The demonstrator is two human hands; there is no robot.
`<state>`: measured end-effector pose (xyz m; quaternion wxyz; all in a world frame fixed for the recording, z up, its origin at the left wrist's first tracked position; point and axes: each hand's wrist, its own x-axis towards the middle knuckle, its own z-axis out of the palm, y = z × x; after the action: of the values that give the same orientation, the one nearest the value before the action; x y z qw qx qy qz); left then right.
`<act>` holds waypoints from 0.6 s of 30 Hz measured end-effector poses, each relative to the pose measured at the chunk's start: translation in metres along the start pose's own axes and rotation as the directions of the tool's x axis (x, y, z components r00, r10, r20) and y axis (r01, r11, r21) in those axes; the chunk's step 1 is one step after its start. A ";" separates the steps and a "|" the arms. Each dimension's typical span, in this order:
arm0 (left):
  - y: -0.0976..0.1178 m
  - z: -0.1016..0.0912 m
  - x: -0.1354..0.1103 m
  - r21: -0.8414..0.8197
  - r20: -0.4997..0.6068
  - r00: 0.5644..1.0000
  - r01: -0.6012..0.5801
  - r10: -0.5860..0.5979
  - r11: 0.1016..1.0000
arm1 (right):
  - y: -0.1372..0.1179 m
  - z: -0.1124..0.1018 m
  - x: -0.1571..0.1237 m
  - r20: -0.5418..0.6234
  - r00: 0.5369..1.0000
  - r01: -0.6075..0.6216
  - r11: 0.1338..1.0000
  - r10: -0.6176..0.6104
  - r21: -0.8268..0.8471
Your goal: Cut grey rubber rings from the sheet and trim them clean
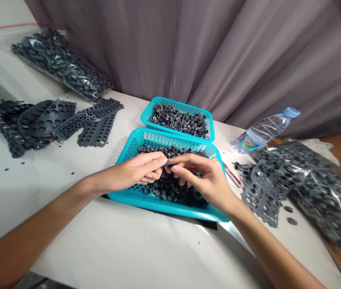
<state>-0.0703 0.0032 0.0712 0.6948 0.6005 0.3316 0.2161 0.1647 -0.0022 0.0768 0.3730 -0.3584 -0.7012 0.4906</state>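
My left hand (141, 170) and my right hand (202, 176) meet over the near turquoise basket (134, 144). Their fingertips pinch one small dark rubber ring (168, 163) between them. That basket holds a heap of small dark rubber rings (170, 188). Both hands are curled, with the fingers pressed together around the piece. Behind it stands a second turquoise basket (209, 120), filled with the same rings.
Punched rubber sheets (52, 122) lie on the white table at the left, and more sheets (263, 184) at the right. Clear bags of rubber parts sit at the far left (64, 66) and right (329, 192). A plastic water bottle (263, 130) lies near the grey curtain.
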 end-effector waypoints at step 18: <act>-0.004 -0.002 0.001 -0.047 0.015 1.000 -0.001 0.001 0.999 | 0.001 0.000 0.000 -0.011 1.000 0.024 0.999 -0.024 -0.024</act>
<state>-0.0714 0.0050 0.0672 0.7110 0.5858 0.3210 0.2196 0.1647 -0.0018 0.0753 0.3783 -0.3572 -0.7093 0.4756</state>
